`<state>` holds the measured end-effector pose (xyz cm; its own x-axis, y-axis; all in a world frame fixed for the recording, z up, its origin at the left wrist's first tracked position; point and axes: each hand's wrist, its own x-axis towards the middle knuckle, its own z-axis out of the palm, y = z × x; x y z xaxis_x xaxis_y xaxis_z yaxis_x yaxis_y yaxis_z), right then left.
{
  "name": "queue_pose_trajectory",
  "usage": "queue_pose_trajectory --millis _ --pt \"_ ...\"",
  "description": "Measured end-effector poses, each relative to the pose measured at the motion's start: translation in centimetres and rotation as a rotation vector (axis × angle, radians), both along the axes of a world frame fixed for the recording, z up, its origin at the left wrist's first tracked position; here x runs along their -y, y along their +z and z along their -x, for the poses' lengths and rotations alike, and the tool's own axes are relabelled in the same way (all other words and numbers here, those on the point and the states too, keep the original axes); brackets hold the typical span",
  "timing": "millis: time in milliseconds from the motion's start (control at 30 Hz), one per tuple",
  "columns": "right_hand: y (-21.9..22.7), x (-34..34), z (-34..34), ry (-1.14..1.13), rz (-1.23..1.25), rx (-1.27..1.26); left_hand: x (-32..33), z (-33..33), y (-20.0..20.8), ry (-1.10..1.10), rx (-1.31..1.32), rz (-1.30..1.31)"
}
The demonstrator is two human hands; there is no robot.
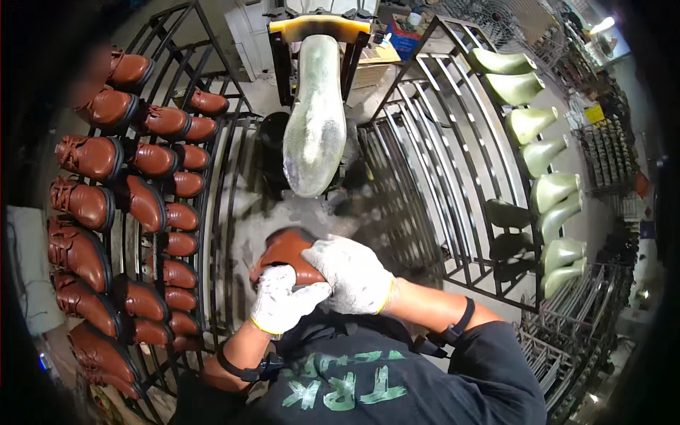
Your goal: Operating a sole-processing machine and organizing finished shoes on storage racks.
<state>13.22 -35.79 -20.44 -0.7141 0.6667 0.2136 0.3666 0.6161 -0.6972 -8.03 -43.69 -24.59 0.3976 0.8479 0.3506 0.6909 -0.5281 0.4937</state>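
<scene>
Close to my body, a brown leather shoe with a dark sole edge is held between both hands. My left hand, in a white knit glove, grips its near side with curled fingers. My right hand, gloved the same way, wraps over the shoe's right side. Part of the shoe is covered by the gloves. Straight ahead, apart from both hands, a pale green shoe last stands sole outward on a machine with a yellow bar.
At left, a black metal rack bears several finished-looking brown lace-up shoes. Another metal rack on the right carries several pale green lasts along its outer side. Farther back are a fan and a cardboard box.
</scene>
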Motion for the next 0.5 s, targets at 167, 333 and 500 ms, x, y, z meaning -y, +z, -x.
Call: queue_pose_trajectory --millis 167,333,500 --pt "1.4 -3.5 -1.2 0.228 0.512 0.009 -0.3 -0.6 4.7 0.181 -0.218 0.071" --pt "-1.7 -3.2 -2.2 0.133 0.316 -0.047 2.0 0.5 3.8 0.277 0.025 0.371" --pt "-0.9 -3.3 1.2 0.309 0.039 0.000 5.5 2.3 -1.4 0.258 -0.011 0.443"
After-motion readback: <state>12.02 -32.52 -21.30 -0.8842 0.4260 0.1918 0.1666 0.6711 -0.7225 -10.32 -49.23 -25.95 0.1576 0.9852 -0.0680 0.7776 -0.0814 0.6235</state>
